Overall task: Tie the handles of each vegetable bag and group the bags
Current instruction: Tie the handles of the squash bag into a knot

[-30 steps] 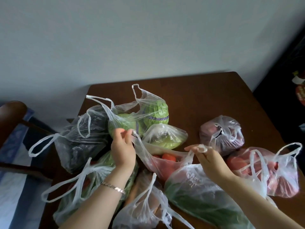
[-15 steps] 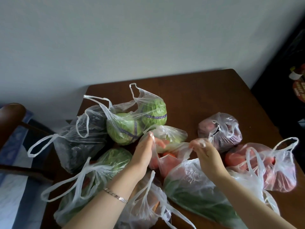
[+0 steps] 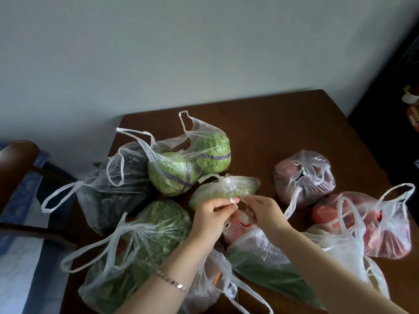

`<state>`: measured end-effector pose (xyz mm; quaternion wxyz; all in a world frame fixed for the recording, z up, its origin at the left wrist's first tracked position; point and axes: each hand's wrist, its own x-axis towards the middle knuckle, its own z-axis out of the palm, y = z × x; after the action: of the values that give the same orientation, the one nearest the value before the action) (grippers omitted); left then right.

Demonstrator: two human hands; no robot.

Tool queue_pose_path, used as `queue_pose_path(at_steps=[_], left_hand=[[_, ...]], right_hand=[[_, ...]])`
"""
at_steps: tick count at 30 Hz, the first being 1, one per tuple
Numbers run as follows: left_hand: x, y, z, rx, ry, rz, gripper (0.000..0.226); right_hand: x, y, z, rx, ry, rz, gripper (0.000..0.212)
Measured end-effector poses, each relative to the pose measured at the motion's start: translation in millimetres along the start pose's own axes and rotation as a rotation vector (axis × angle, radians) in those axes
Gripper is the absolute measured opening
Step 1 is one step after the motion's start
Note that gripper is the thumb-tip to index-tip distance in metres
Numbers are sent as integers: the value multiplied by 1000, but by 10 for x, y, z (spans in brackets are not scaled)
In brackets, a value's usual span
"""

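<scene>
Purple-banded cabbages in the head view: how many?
2. Both sit in one untied clear bag: the near cabbage, and the far cabbage up-right of it. More may be hidden elsewhere.

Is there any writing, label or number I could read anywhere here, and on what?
No text can be read.
Red packet at the right edge: maybe printed, too blurred.
Purple bands on the cabbages: no letters visible.
The red-filled bag that left hand and right hand pinch: plain.
</scene>
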<state>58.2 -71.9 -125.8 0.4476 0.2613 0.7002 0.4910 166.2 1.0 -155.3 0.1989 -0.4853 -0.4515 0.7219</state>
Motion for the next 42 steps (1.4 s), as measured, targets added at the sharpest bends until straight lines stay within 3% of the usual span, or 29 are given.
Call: queue_pose_path(at_steps=[3,8,10,13,19,23,25,27,31,35,39,42], left_hand=[[46,-3,58,-128,39,-141,16],[137,60,64,-378,15,-375,35],[156,58,62,-279,-27,-355,31],[191,-19,84,-115,-35,-270,21],[215,-105,42,240,-100,62,26],[143,-223,28,438,-176,338,21],[139,-287,21,540,-148,467,17],[155,-297,-1,565,-93,501,19],[195,-236,-39,405,-38,279,25],[226,-184,-20,201,-19,45,25],[229,-154,32,115,0,-64,22],[255,-191,24,248,117,18,25]], right_hand=[[3,11,18,0,34,-29,22],[-69,14,-25,-38,-118,-54,25],[-75,12,-62,-67,-171,-69,27],[-72,18,-85,-164,-112,-122,26],[-58,29,-137,41,121,-52,27],[23,110,-140,-227,287,-64,23],[2,87,-105,-407,255,-110,5],[-38,76,-81,-570,179,-179,12],[-134,50,-107,-654,-28,-238,16],[-181,40,-203,-370,-161,-295,37],[-179,74,-175,-334,-60,-361,33],[-165,88,-125,-449,-35,-437,23]])
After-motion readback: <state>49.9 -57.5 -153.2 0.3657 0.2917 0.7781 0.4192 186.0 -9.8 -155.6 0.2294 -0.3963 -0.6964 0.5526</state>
